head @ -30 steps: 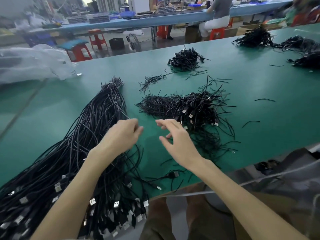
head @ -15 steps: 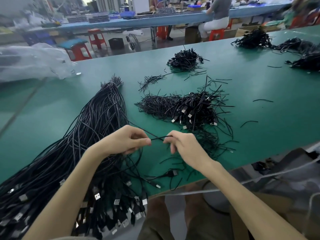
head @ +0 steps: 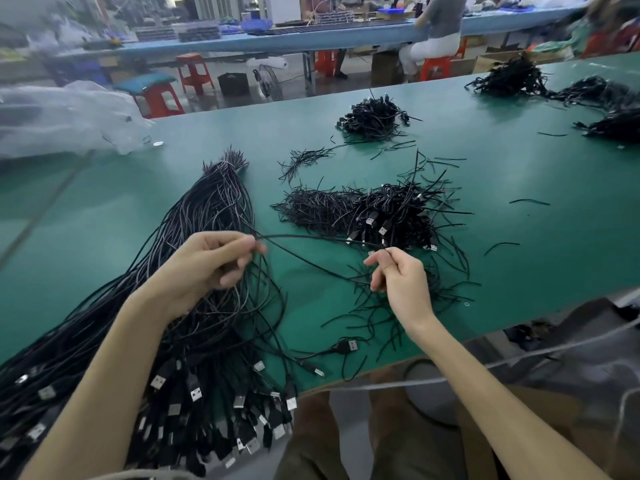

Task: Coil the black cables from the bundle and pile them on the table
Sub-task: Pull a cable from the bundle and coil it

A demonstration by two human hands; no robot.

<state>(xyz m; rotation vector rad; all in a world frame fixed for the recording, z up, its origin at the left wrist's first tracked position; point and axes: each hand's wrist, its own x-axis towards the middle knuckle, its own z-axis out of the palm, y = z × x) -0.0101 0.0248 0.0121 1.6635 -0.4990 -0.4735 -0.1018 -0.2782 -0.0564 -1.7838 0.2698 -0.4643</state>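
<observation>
A long bundle of black USB cables [head: 194, 258] lies on the left of the green table [head: 519, 258], its plugs hanging over the near edge. My left hand [head: 204, 268] hovers above the bundle and pinches one black cable [head: 311, 239]. That cable runs in two strands to my right hand [head: 398, 275], which pinches it between thumb and fingers. Just beyond my right hand sits the pile of coiled cables [head: 384, 216].
A smaller coiled pile [head: 375, 119] lies further back, with more black piles [head: 512, 77] at the far right. Loose cable scraps [head: 304, 157] dot the table. A clear plastic bag [head: 65, 119] sits at the back left. One loose USB cable [head: 346, 348] rests near the front edge.
My hands were open and apart, then met over the bundle and pinched a cable. Now they have drawn apart, stretching the cable between them.
</observation>
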